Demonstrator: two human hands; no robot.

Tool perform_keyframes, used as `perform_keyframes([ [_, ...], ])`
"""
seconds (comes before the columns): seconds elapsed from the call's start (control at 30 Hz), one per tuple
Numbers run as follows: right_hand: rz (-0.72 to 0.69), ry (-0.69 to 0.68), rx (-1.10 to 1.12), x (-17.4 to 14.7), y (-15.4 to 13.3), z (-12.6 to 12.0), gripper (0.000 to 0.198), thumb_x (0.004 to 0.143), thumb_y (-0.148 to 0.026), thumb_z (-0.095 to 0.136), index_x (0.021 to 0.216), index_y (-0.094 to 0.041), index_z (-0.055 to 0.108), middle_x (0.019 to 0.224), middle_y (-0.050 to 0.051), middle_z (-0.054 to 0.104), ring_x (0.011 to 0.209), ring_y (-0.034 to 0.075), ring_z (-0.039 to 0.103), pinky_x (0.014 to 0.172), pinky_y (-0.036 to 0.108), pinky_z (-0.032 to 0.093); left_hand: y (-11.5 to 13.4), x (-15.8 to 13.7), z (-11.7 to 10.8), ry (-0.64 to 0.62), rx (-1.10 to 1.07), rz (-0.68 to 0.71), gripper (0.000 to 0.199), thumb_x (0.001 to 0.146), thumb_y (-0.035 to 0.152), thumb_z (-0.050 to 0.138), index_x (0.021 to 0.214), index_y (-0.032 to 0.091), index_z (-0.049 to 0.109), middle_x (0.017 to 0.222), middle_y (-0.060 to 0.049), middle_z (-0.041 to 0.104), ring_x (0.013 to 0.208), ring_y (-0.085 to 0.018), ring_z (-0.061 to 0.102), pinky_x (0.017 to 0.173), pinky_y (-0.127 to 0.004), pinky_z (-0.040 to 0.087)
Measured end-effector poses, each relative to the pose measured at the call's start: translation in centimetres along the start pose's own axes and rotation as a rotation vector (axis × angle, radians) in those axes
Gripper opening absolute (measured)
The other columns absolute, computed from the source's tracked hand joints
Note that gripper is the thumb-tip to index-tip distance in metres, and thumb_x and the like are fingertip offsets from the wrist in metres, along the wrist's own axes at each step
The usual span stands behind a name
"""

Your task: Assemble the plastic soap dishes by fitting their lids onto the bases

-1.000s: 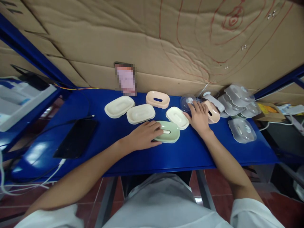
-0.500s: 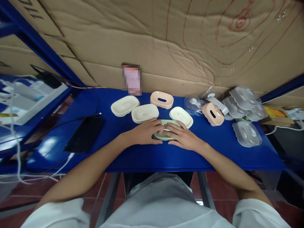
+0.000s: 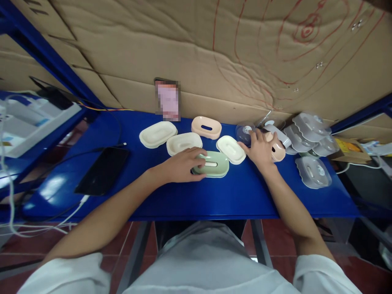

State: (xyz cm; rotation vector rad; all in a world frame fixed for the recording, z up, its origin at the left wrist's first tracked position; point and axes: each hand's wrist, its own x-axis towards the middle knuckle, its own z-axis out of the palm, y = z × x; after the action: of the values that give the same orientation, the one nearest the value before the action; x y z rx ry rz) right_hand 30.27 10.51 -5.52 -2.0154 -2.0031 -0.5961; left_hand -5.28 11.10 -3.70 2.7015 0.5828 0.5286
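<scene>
My left hand [image 3: 185, 165] grips the left end of a pale green oval dish [image 3: 219, 168], thumb at its near side and fingers curled over its rim. A white bar fills the slot in the dish's middle. My right hand [image 3: 261, 150] is open, fingers spread, over a peach slotted oval piece [image 3: 278, 152] that it partly hides. Beside its fingertips is a clear plastic cover [image 3: 244, 131]. A cream oval dish [image 3: 234, 151] lies between my hands. Behind my left hand are another cream dish [image 3: 180, 143] and a third one [image 3: 157, 134].
A second peach slotted piece [image 3: 206, 126] lies at the back. Stacked clear plastic covers [image 3: 309, 127] stand at the right, with a single cover [image 3: 314, 173] in front. A black phone [image 3: 102, 171] with a cable lies left; another phone [image 3: 168, 100] leans on the cardboard [image 3: 122, 49].
My right hand has left the green dish and moved right to the peach slotted piece. My left hand stays on the green dish, whose middle now shows. The view has shifted slightly.
</scene>
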Motion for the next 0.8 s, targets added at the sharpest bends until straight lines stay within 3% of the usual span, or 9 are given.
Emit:
perform_keyframes([
  [0.1,-0.051,0.032,0.101,0.3,0.3,-0.6,0.059,0.108,-0.055,0.049,0.145,-0.01,0.063,0.155,0.026,0.061,0.135,0.042,0.062,0.123,0.072,0.025,-0.2,-0.1,-0.2,-0.025,-0.076,-0.08,0.025,0.098,0.044,0.073,0.106,0.021,0.071,0.165,-0.014,0.047,0.153,-0.035,0.048,0.126,-0.051,0.044],
  [0.17,-0.07,0.071,0.211,0.3,0.5,-1.4,0.058,0.107,-0.057,0.053,0.142,-0.013,0.065,0.152,0.024,0.065,0.136,0.04,0.063,0.122,0.066,0.034,-0.4,-0.1,-0.3,-0.043,-0.135,-0.144,0.047,0.096,0.048,0.076,0.135,0.023,0.066,0.173,-0.016,0.037,0.16,-0.037,0.04,0.13,-0.056,0.039],
  [0.27,-0.061,0.149,0.424,-0.5,0.2,-2.9,0.056,0.105,-0.063,0.055,0.135,-0.019,0.07,0.144,0.019,0.071,0.136,0.037,0.065,0.117,0.058,0.048,-0.8,0.0,-0.2,-0.021,-0.237,-0.197,0.092,0.091,0.052,0.083,0.166,0.029,0.036,0.175,-0.019,0.034,0.161,-0.039,0.039,0.129,-0.059,0.04],
  [0.4,-0.201,0.125,0.726,-2.8,-1.5,-3.9,0.061,0.103,-0.074,0.052,0.132,-0.023,0.069,0.139,0.016,0.073,0.134,0.035,0.068,0.114,0.056,0.055,-1.3,0.2,0.2,0.027,-0.365,-0.198,0.12,0.086,0.052,0.088,0.174,0.032,0.009,0.177,-0.02,0.03,0.155,-0.038,0.049,0.125,-0.057,0.045],
  [0.47,-0.352,0.011,0.831,-3.9,-2.8,-3.9,0.062,0.101,-0.076,0.056,0.135,-0.025,0.067,0.143,0.015,0.071,0.136,0.033,0.067,0.116,0.055,0.055,-1.6,0.2,0.3,0.014,-0.37,-0.191,0.121,0.086,0.055,0.088,0.175,0.032,0.009,0.178,-0.02,0.029,0.157,-0.038,0.046,0.127,-0.057,0.043],
  [0.57,-0.516,-0.145,0.897,-4.6,-4.3,-3.4,0.056,0.105,-0.064,0.059,0.146,-0.026,0.059,0.155,0.015,0.063,0.147,0.03,0.059,0.121,0.053,0.052,-1.9,0.2,0.4,-0.001,-0.298,-0.182,0.111,0.086,0.059,0.087,0.172,0.03,0.024,0.173,-0.018,0.039,0.159,-0.037,0.042,0.13,-0.056,0.038],
  [0.67,-0.558,-0.198,0.866,-4.5,-4.9,-3.1,0.051,0.111,-0.051,0.053,0.155,-0.025,0.051,0.164,0.015,0.055,0.157,0.029,0.049,0.128,0.056,0.045,-2.1,0.1,0.3,0.013,-0.178,-0.19,0.097,0.085,0.06,0.088,0.165,0.028,0.043,0.164,-0.016,0.049,0.154,-0.037,0.048,0.126,-0.054,0.043],
  [0.8,-0.557,-0.2,0.731,-4.3,-5.0,-3.1,0.072,0.105,-0.061,0.061,0.166,-0.028,0.042,0.171,0.014,0.047,0.162,0.034,0.041,0.13,0.062,0.04,-2.0,0.0,0.3,0.023,-0.002,-0.186,0.085,0.086,0.064,0.085,0.156,0.027,0.053,0.152,-0.016,0.058,0.14,-0.037,0.06,0.113,-0.049,0.054],
])
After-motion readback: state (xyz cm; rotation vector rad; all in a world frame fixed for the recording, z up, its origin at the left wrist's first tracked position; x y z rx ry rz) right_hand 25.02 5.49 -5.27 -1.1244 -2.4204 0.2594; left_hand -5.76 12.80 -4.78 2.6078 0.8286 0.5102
